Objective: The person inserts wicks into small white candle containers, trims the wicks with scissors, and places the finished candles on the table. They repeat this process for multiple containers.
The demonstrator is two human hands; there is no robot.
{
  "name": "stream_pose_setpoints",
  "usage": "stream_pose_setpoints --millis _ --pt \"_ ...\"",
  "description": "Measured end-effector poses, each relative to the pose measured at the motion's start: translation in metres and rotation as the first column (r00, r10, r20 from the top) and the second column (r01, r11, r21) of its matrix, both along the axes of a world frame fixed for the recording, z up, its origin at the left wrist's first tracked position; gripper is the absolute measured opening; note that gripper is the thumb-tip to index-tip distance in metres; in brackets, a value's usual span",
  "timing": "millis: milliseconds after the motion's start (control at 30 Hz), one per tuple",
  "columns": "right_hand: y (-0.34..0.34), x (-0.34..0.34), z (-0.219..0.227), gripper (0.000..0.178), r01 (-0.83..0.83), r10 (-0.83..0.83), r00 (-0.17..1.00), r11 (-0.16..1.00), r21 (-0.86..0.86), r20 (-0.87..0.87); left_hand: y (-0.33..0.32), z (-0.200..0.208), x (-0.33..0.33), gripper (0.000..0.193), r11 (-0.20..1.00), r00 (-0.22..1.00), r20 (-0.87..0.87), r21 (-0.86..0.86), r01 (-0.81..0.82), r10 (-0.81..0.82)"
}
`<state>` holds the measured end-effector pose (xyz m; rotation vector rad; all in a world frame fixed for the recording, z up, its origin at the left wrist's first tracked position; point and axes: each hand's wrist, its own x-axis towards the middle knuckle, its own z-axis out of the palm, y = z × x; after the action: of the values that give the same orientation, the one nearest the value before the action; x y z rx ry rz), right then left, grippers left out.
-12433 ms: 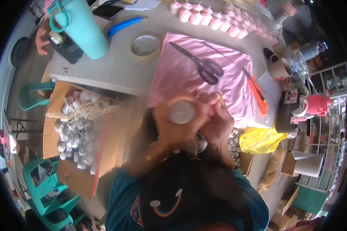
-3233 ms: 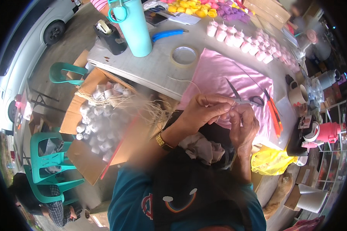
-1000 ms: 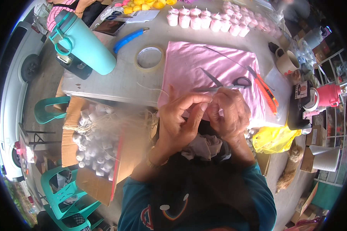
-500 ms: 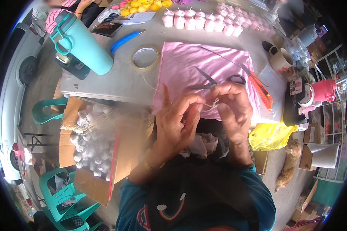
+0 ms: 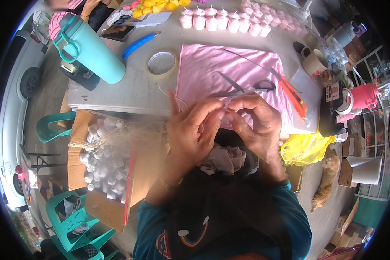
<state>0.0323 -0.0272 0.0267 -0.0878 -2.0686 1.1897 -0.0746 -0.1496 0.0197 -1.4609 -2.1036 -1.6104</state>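
Over the near edge of a pink cloth [image 5: 199, 65], my two hands meet at the fingertips. My left hand [image 5: 195, 130] pinches a thin white string [image 5: 161, 90], with one finger raised away from the pinch. A loose end of the string trails out past that raised finger onto the table. My right hand [image 5: 260, 123] is closed in a pinch against the left fingertips, its fingers curled in an arch. The bit of string between the hands is mostly hidden by the fingers. Just beyond lie scissors [image 5: 242, 92] with spread blades, and an orange cutter knife [image 5: 294, 99] to their right.
A tape roll [image 5: 161, 63], blue cutter [image 5: 138, 45] and teal tumbler [image 5: 95, 54] stand left. Pink candles [image 5: 211, 23] line the back. An open carton [image 5: 76, 151] of white pieces sits lower left; a mug [image 5: 315, 64], yellow bag [image 5: 305, 149] and dog [image 5: 326, 184] are right.
My hands have drawn together until the fingertips meet. The string loop that showed between them is now mostly hidden. The view has shifted slightly.
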Motion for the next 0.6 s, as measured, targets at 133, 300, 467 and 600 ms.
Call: stream_pose_setpoints --millis 133,300,467,600 --pt "-0.0016 -0.0013 0.0014 0.025 0.006 -0.004 1.000 0.998 -0.066 0.024 -0.0004 -0.0013 -0.0042 0.006 1.000 1.000 -0.010 -0.026 0.002 -0.002" --pt "-0.0008 0.0007 0.0023 0.020 -0.033 0.034 0.999 0.955 -0.296 -0.001 -0.0002 -0.0055 -0.0080 0.010 0.983 0.910 0.374 0.054 0.174 -0.181" --pt "0.0007 0.0036 0.0020 0.017 -0.011 0.027 0.999 0.945 -0.326 0.045 -0.0011 -0.0050 -0.0075 0.014 0.970 0.881 0.413 0.024 0.242 -0.230" --pt "0.0022 0.0010 0.0001 0.014 0.000 0.001 1.000 0.962 -0.273 0.002 0.0034 -0.0038 -0.0066 0.009 0.982 0.952 0.254 0.121 0.142 -0.169"
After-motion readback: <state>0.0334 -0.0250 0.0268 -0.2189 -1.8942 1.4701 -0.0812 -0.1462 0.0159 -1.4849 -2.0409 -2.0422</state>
